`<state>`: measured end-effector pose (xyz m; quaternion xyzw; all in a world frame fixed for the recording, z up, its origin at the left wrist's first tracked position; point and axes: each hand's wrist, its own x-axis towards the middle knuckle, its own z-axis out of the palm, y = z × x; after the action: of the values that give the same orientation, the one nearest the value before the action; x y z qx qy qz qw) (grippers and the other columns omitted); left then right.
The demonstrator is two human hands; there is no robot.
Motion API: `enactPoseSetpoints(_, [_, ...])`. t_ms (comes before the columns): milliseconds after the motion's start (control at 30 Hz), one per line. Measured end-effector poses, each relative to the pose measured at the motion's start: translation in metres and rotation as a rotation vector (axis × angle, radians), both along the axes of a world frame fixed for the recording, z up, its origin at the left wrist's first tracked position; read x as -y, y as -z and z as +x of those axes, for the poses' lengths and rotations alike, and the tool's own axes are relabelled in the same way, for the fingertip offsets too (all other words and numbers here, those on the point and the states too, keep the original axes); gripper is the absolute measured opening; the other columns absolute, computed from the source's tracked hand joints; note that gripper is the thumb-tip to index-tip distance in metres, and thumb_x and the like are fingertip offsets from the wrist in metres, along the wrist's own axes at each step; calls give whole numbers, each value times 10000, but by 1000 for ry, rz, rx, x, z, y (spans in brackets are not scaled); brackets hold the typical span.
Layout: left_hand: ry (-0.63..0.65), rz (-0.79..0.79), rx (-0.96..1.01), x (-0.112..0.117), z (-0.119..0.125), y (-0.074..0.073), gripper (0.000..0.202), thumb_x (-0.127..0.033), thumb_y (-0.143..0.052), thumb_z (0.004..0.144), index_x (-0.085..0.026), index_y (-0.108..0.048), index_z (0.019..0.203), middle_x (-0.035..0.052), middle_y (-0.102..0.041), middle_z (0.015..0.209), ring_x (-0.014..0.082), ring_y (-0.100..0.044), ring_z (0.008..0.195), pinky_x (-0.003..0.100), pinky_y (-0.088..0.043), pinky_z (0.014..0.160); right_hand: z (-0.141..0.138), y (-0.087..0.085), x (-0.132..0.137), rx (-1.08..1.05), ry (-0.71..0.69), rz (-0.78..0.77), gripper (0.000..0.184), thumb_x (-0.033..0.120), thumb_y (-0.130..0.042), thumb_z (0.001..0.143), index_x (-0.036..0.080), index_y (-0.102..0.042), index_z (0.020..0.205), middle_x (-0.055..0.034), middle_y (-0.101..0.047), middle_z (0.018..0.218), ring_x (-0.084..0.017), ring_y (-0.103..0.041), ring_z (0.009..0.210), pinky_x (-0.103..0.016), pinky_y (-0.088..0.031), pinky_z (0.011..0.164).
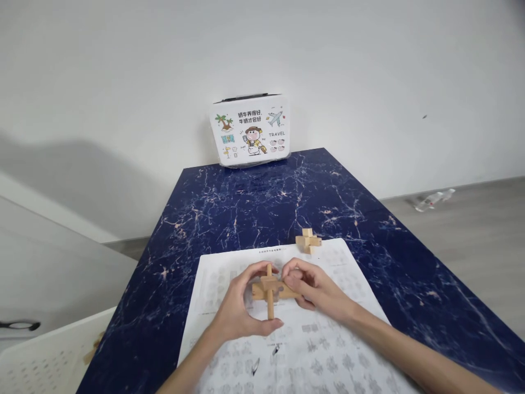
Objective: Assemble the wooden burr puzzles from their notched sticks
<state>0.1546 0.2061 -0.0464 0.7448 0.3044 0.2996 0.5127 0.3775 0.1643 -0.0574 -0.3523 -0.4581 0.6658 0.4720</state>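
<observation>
A wooden interlocking puzzle (269, 294) of crossed sticks is held above the printed sheet. My left hand (234, 309) curves around its left side, with the thumb near the lower end of the upright stick and the fingers behind the upper end. From the other side, my right hand (315, 285) pinches the right end of the crossing stick, its fingers curled in. Part of that stick's end is hidden by my right fingers. Beyond my hands stands a second wooden interlocking puzzle (307, 241), at the sheet's far edge.
The white sheet (229, 350), printed with rows of puzzle drawings, lies on a blue marbled table (254, 202). A white cartoon-printed box (251, 134) stands against the wall at the back. A white perforated basket (45, 361) is at lower left. Clear plastic items (435, 200) lie on the floor.
</observation>
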Motion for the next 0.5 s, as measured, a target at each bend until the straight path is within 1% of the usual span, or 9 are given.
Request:
enactPoseSetpoints(167, [11, -53, -9, 1, -2, 2, 880, -344, -923, 668, -281, -494, 1434, 137, -581, 1461, 366, -604, 1277, 520, -490, 1090, 1, 4, 0, 17, -16, 3, 303, 519, -664, 984, 228, -582, 960, 119, -407, 581, -54, -348, 374, -228, -216, 411])
enactPoseSetpoints(267, [3, -43, -20, 2, -2, 3, 902, -356, -934, 663, -283, -487, 1442, 138, -578, 1463, 374, -606, 1268, 531, -502, 1075, 1, 6, 1, 29, 10, 16, 305, 513, -659, 993, 220, -580, 965, 114, -429, 606, -46, -377, 366, -220, -229, 405])
enactPoseSetpoints(367, [-9, -20, -16, 4, -1, 3, 913, -355, -943, 664, -299, -479, 1447, 126, -582, 1454, 376, -598, 1281, 545, -491, 1092, 0, 8, 1, 43, 30, 31, 299, 501, -656, 1001, 213, -585, 966, 113, -434, 605, -43, -389, 365, -217, -227, 410])
enactPoseSetpoints(433, [-15, -22, -12, 4, 0, 3, 890, -348, -945, 680, -312, -487, 1442, 119, -582, 1454, 374, -587, 1304, 549, -485, 1106, 1, 9, 0, 45, 35, 31, 299, 497, -661, 1001, 209, -591, 963, 111, -433, 602, -42, -388, 372, -219, -226, 416])
enactPoseSetpoints(500, [-10, -31, -9, 4, 1, 3, 823, -338, -945, 695, -318, -535, 1408, 111, -575, 1460, 376, -574, 1327, 540, -496, 1105, 1, 10, -1, 42, 42, 23, 304, 500, -667, 998, 207, -595, 960, 109, -430, 605, -42, -380, 380, -220, -232, 419])
